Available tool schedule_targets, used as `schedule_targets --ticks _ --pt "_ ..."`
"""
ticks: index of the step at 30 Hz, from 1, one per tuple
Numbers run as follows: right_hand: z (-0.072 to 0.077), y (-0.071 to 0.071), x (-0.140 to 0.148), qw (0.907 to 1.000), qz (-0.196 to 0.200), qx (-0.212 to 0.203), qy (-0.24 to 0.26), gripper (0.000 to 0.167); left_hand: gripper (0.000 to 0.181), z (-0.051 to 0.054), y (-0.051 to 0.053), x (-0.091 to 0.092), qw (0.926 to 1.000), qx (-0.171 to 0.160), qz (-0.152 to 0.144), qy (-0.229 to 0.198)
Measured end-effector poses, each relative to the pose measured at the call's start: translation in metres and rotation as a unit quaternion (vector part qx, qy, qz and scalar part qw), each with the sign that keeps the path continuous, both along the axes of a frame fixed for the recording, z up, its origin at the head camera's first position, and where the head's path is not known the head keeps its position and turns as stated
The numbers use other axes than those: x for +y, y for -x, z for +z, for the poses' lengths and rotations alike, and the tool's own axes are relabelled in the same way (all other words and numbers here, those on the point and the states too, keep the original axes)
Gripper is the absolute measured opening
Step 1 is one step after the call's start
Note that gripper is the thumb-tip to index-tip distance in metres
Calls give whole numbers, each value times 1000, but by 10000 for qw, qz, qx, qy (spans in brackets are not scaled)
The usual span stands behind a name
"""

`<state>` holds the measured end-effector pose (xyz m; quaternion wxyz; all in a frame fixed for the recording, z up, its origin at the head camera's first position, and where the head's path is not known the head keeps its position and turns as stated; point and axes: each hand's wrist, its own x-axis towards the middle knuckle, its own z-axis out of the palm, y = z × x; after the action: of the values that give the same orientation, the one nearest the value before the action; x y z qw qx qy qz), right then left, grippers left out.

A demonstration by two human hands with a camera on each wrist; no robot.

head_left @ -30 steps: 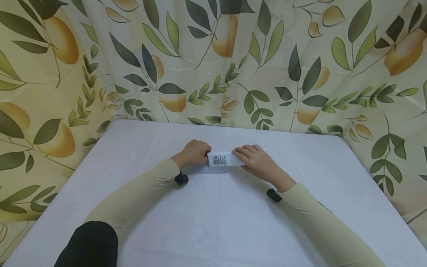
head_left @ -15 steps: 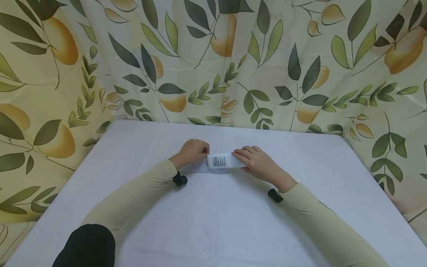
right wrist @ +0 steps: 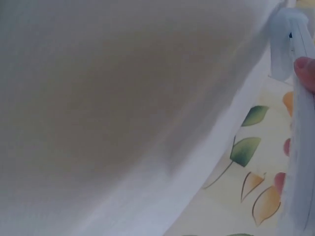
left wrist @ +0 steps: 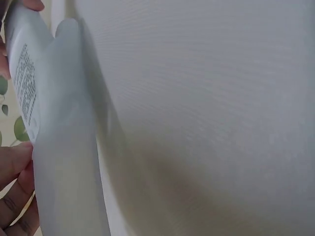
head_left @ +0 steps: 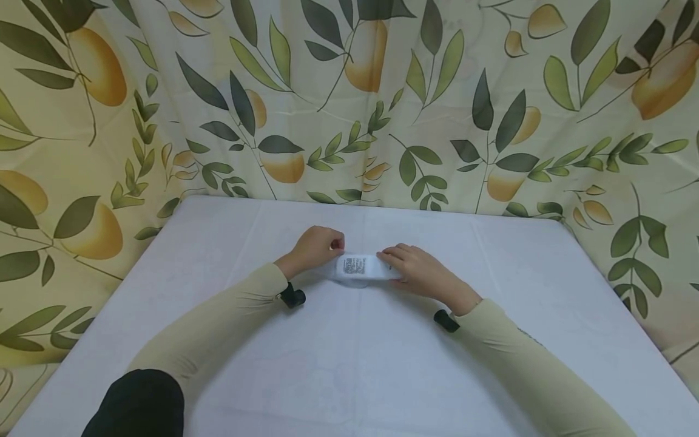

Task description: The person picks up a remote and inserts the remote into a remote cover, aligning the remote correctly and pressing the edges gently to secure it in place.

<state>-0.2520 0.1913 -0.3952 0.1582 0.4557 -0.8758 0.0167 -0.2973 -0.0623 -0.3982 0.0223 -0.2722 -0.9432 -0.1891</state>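
A white, slim, round-edged item with a block of small dark print lies between my hands; its exact kind is not clear. My right hand grips its right end, thumb on the near side and fingertips behind. My left hand pinches the upper edge of a frosted, see-through plastic sleeve at the item's left end. In the left wrist view the sleeve overlaps the front of the printed item. Whether the item's end sits inside the sleeve cannot be told.
A white cloth covers the table. Behind its far edge hangs a curtain printed with leaves and yellow fruit. A dark round shape shows at the lower left. Small black wrist cameras sit on both wrists.
The printed item has shifted slightly left and down. The sleeve, lying flat below it before, now bulges up around its lower left part. My left fingers stay at the sleeve's edge.
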Motion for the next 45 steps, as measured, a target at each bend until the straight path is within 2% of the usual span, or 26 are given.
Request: schedule_targets --ticks 4,9,12,15,19,22,25,30,35,37,40,43,45 --pt "2 -2 -6 9998 -49 -190 -54 56 7 -2 0 -2 9998 159 -144 58" --pt "2 -3 -11 9995 -108 -257 -142 53 7 -5 0 -3 9998 9 -169 135" --pt "-1 -4 -12 9993 -181 -275 -167 52 4 -7 -1 -6 9992 64 -203 338" --pt "-5 -4 -11 9995 -181 -228 -113 51 7 -5 -4 -11 9965 463 -240 658" --pt "-8 -4 -10 10000 -67 8 69 52 6 1 -14 -19 9906 1051 -175 858" --pt "-7 -5 -10 9995 -77 185 223 54 8 5 -24 -21 9884 1308 -39 775" --pt "-6 -6 -10 9989 -203 237 344 55 13 5 -31 -21 9836 1545 -7 925" --pt "-5 -6 -11 9982 -344 141 475 55 15 -3 -37 -19 9673 2075 -337 1416" --pt "-5 -7 -7 9967 -433 50 681 54 19 -6 -36 -16 9487 2814 -619 1306" --pt "-5 -7 -6 9953 -459 77 851 53 13 -5 -35 -15 9378 3176 -705 1215" --pt "-3 -8 -5 9923 -498 226 1110 51 2 -1 -35 -16 9163 3801 -769 998" --pt "-1 -9 -4 9891 -552 431 1299 51 4 3 -32 -16 8961 4328 -687 702" --pt "1 -11 -6 9866 -645 558 1388 52 3 6 -30 -15 8899 4505 -565 441"
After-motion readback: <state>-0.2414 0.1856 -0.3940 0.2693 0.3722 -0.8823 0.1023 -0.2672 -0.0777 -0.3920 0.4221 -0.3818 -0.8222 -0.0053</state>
